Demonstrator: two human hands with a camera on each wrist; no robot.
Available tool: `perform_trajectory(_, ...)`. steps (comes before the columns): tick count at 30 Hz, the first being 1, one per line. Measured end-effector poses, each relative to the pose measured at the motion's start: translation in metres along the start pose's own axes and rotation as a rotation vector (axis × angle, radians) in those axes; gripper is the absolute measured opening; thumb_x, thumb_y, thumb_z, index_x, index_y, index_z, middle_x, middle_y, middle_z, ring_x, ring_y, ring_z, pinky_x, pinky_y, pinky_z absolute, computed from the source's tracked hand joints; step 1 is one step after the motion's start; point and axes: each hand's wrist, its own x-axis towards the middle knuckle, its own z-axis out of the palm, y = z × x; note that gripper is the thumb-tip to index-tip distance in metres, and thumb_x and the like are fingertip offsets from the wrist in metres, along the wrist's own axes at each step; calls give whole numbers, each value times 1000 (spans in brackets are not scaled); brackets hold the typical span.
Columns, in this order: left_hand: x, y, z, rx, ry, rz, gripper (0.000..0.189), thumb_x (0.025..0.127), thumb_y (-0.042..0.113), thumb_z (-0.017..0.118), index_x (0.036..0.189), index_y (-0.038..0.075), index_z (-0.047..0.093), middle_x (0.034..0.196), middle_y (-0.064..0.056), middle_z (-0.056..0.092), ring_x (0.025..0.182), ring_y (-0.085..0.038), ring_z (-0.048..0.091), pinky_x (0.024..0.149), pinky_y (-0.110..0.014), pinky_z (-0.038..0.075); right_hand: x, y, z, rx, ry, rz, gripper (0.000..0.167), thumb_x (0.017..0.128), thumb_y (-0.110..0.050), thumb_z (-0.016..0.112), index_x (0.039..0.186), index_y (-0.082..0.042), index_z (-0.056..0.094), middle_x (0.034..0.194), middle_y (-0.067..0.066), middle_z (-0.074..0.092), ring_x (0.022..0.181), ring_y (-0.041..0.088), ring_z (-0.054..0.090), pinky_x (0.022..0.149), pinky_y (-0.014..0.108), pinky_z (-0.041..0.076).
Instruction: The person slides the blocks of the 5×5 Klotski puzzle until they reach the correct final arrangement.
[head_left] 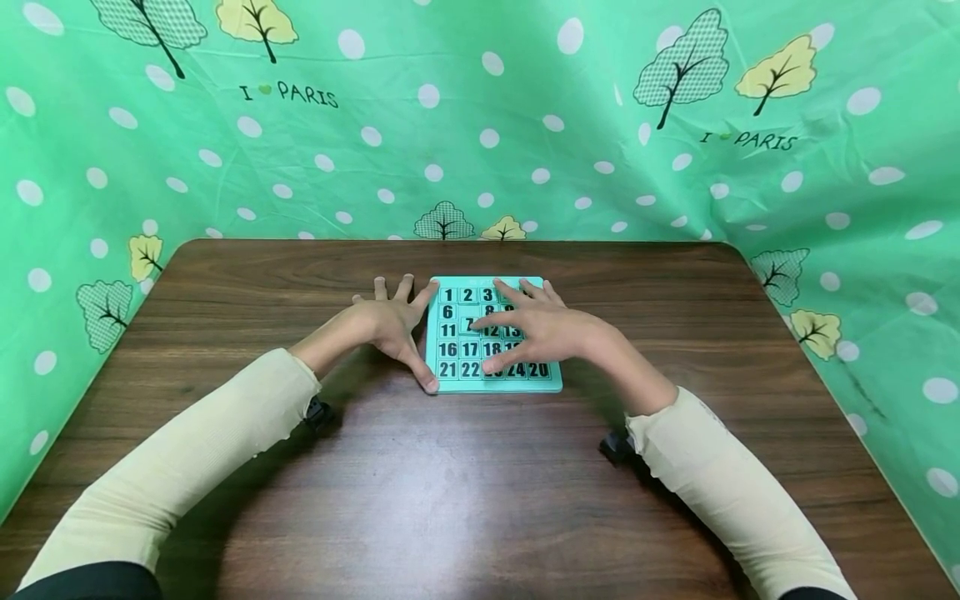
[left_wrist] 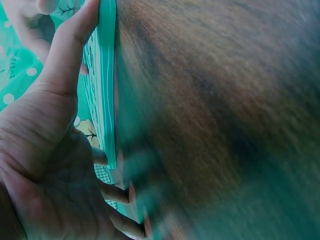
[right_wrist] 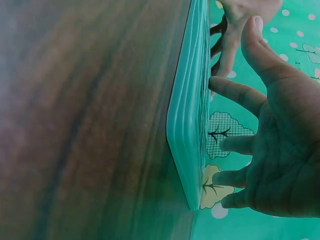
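A turquoise sliding number puzzle [head_left: 495, 387] lies flat on the table, its tiles bearing black numbers. My left hand [head_left: 386, 323] is spread along its left side, with the thumb at the near left corner and the index finger at the far left corner. In the left wrist view, the thumb [left_wrist: 67, 55] is stretched along the puzzle's edge. Over the right part of the board is my right hand [head_left: 551, 327], its index fingertip on the 7 tile [head_left: 468, 325], which sits between the second and third rows. The right hand's fingers are extended and hide several tiles.
The brown wooden table [head_left: 420, 483] extends around the puzzle on all sides. A green dotted cloth [head_left: 480, 108] with printed trees hangs behind and beside the table. Black wrist devices show under the left sleeve [head_left: 187, 442] and the right sleeve [head_left: 735, 483].
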Motion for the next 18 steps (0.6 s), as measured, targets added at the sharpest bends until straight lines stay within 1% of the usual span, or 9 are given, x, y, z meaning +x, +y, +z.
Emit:
perform_trajectory(3, 2, -1, 1, -4, 7, 4, 177, 60, 86, 98, 181, 29, -19, 188, -27, -17, 167, -69, -16, 124, -96, 10, 3, 1, -2, -28, 3, 24, 83, 96, -84, 69, 167, -42, 56, 191, 20, 4, 173, 63, 1, 135, 82, -5)
perform_trajectory(5, 6, -3, 3, -3, 15, 0, 183, 54, 93, 95, 180, 32, -22, 188, -26, -18, 167, -69, -16, 123, -97, 11, 4, -2, -4, -34, -5, 50, 82, 98, -80, 70, 169, -43, 54, 192, 18, 2, 173, 61, -1, 136, 80, -6)
perform_trajectory(8, 9, -4, 5, -4, 23, -1, 188, 47, 97, 94, 180, 34, -22, 188, -26, -18, 167, -69, -16, 121, -98, 11, 8, -1, -5, -52, -10, 84, 81, 99, -75, 73, 170, -43, 52, 192, 17, -1, 174, 60, -3, 137, 78, -7)
perform_trajectory(11, 9, -4, 5, -5, 26, 0, 190, 44, 99, 93, 180, 34, -22, 188, -26, -17, 167, -69, -16, 121, -99, 11, 10, -1, -6, -61, -12, 97, 82, 98, -74, 74, 170, -43, 51, 192, 17, -2, 174, 59, -4, 138, 78, -7)
perform_trajectory(14, 9, -4, 5, 2, 23, 0, 188, 46, 97, 94, 180, 32, -22, 188, -27, -17, 167, -70, -16, 121, -98, 11, 9, 0, -7, -42, -11, 83, 82, 99, -73, 75, 170, -42, 51, 192, 17, -2, 174, 60, -4, 137, 78, -8)
perform_trajectory(18, 4, -2, 3, 6, 14, 5, 181, 56, 90, 96, 180, 30, -21, 188, -28, -18, 167, -70, -16, 122, -98, 10, 0, 5, -7, -5, 7, 60, 81, 98, -72, 77, 169, -39, 53, 192, 18, -1, 174, 59, -5, 136, 79, -8)
